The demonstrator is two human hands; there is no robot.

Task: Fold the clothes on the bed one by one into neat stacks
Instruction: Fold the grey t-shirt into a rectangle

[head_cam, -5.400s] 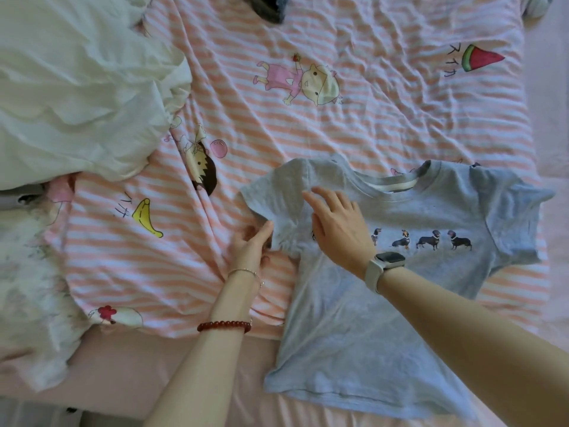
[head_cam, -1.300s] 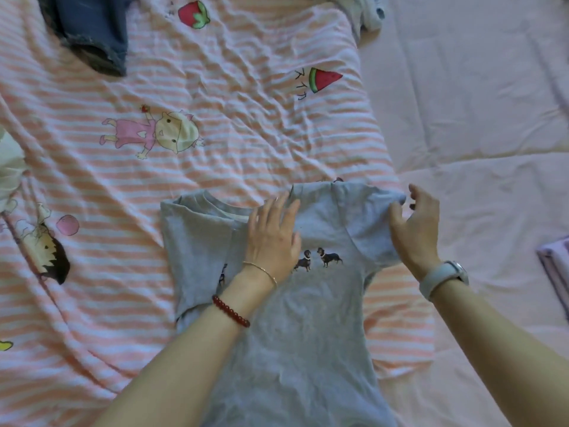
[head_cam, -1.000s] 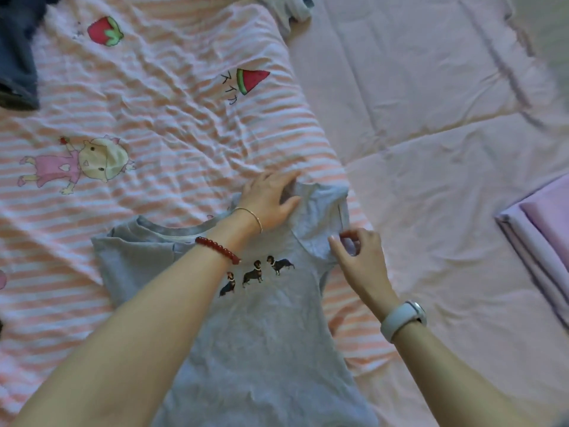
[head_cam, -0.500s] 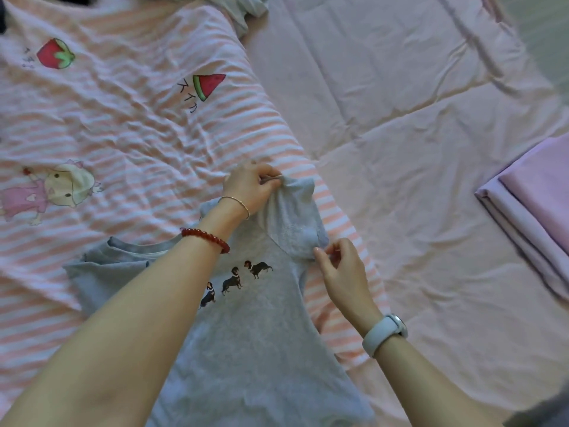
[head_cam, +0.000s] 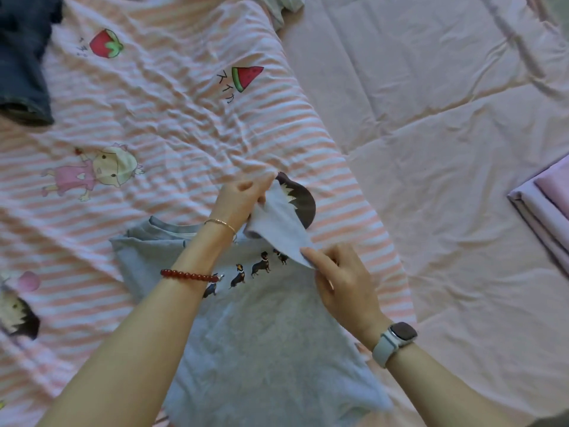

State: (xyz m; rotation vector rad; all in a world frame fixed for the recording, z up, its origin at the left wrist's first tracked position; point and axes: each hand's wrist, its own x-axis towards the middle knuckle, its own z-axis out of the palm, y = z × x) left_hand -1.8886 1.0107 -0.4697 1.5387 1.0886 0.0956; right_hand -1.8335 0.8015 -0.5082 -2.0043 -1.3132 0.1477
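A small grey T-shirt [head_cam: 264,328] with a row of little dogs across the chest lies face up on the striped bed cover. Its left sleeve is folded in over the body. The right sleeve [head_cam: 278,229] is lifted off the bed and turned inward. My left hand [head_cam: 243,197] pinches the sleeve's upper corner. My right hand [head_cam: 341,282] pinches its lower edge, near the dogs. My left forearm lies across the shirt's chest and hides part of the print.
A pink-and-white striped cover [head_cam: 172,124] with cartoon prints lies under the shirt. Dark blue denim [head_cam: 24,57] sits at the top left, a light garment [head_cam: 283,4] at the top edge. Folded lilac cloth [head_cam: 545,208] lies on the pink sheet [head_cam: 446,134] at right.
Both hands have lifted the right sleeve off the bed and swung it inward over the shirt, uncovering a dark cartoon print on the cover beneath. The view has shifted a little.
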